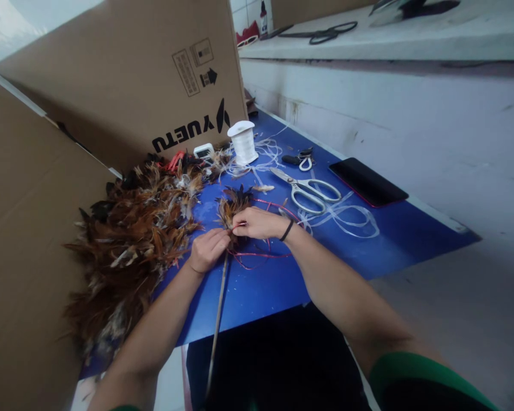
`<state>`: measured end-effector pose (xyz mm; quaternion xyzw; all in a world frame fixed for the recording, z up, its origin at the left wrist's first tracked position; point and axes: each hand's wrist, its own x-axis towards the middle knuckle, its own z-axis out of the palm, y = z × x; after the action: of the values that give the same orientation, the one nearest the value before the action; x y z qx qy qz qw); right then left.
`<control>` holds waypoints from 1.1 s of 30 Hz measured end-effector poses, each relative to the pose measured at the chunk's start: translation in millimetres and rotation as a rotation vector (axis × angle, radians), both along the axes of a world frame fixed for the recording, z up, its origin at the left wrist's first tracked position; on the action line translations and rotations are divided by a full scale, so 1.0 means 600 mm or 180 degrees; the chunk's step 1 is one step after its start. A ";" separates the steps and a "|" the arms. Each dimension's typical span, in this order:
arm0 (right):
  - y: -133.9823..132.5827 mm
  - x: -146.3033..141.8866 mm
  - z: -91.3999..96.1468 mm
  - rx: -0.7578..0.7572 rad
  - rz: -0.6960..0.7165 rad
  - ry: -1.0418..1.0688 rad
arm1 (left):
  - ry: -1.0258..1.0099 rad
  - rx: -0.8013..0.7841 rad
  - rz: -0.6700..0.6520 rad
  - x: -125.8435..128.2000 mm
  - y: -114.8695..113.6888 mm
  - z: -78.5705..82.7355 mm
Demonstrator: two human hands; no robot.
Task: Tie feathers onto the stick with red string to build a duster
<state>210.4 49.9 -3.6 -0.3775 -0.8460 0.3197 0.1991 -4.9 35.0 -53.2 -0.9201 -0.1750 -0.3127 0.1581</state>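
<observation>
A feather duster, its brown and black feather head point(231, 208) bound on a thin stick point(220, 311), lies between my hands over the blue table. My left hand point(209, 250) is closed at the base of the feathers, its thumb and fingertips pinched together. Beside it, my right hand point(259, 222) pinches a thin red string point(263, 255) across the feathers' base. Loops of that string trail on the table under and to the right of my right hand. The fingertips of both hands nearly meet, and my fingers partly hide the binding.
A large heap of loose feathers point(141, 228) lies left, against cardboard point(124, 74). Beyond my hands are a white spool point(243, 142), tangled clear twine point(351, 220), scissors point(310, 191), keys point(302, 158) and a phone point(368, 181). A ledge point(394, 43) holds more scissors.
</observation>
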 end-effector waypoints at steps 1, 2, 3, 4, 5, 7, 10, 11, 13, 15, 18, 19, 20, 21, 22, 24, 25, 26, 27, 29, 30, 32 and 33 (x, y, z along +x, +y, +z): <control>0.001 0.001 0.000 -0.0048 0.0010 0.0012 | 0.0005 0.0002 -0.0004 0.000 0.000 0.000; 0.002 0.003 0.000 -0.0094 0.0007 0.0047 | 0.0010 -0.0008 -0.0008 -0.001 0.001 -0.001; 0.003 0.004 -0.001 -0.0127 -0.0001 0.0113 | 0.0012 -0.0029 -0.0008 -0.001 0.001 -0.001; 0.004 0.005 -0.003 -0.0154 -0.0020 0.0198 | 0.0010 -0.0055 -0.0004 -0.001 0.001 -0.001; 0.005 0.005 -0.004 -0.0182 -0.0053 0.0287 | 0.0006 -0.0075 0.0001 -0.001 0.001 -0.002; 0.006 0.003 -0.009 -0.0235 -0.0142 0.0486 | -0.0009 -0.0084 0.0016 -0.001 0.000 -0.001; 0.004 -0.005 -0.016 -0.0474 -0.0374 0.0760 | 0.0001 -0.0044 0.0026 0.000 -0.001 -0.001; 0.003 -0.008 -0.018 -0.0613 -0.0480 0.0840 | 0.0016 -0.0028 0.0028 0.000 -0.001 -0.001; 0.002 -0.015 -0.022 -0.0915 -0.0640 0.1004 | 0.0044 -0.0012 0.0046 0.001 -0.001 -0.001; 0.001 -0.019 -0.026 -0.1111 -0.0690 0.1161 | 0.0052 -0.0014 0.0058 0.001 -0.001 -0.001; 0.003 -0.021 -0.030 -0.0984 -0.0602 0.1134 | 0.0028 0.0007 0.0043 0.002 -0.001 -0.001; 0.003 -0.020 -0.031 -0.0788 -0.0559 0.1028 | 0.0026 0.0014 0.0042 0.002 -0.001 0.000; 0.003 -0.020 -0.031 -0.0528 -0.0515 0.0891 | 0.0026 0.0020 0.0044 0.002 -0.001 0.000; 0.003 -0.019 -0.030 -0.0246 -0.0489 0.0736 | 0.0033 0.0021 0.0047 0.002 -0.001 0.001; 0.002 -0.018 -0.029 0.0022 -0.0489 0.0574 | 0.0046 0.0014 0.0049 0.002 -0.001 0.001; 0.000 -0.017 -0.027 0.0412 -0.0532 0.0265 | 0.0067 -0.0001 0.0045 0.002 -0.001 0.002; -0.002 -0.016 -0.025 0.0525 -0.0569 0.0128 | 0.0072 0.0001 0.0039 0.003 -0.001 0.003; -0.004 -0.015 -0.024 0.0604 -0.0607 0.0007 | 0.0076 0.0015 0.0029 0.003 -0.001 0.003; -0.006 -0.014 -0.022 0.0661 -0.0640 -0.0095 | 0.0080 0.0041 0.0017 0.003 -0.001 0.004; -0.009 -0.013 -0.019 0.0711 -0.0697 -0.0243 | 0.0084 0.0111 -0.0003 0.003 -0.001 0.004; -0.011 -0.012 -0.018 0.0711 -0.0711 -0.0290 | 0.0084 0.0141 -0.0007 0.003 -0.002 0.004; -0.013 -0.010 -0.016 0.0700 -0.0702 -0.0346 | 0.0085 0.0159 -0.0007 0.003 -0.002 0.004; -0.014 -0.010 -0.015 0.0703 -0.0699 -0.0362 | 0.0081 0.0149 -0.0003 0.003 -0.002 0.003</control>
<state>204.3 41.5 -12.6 -0.4610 -0.8395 0.1791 0.2249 -3.2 33.7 -51.3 -0.9201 -0.1652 -0.3050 0.1817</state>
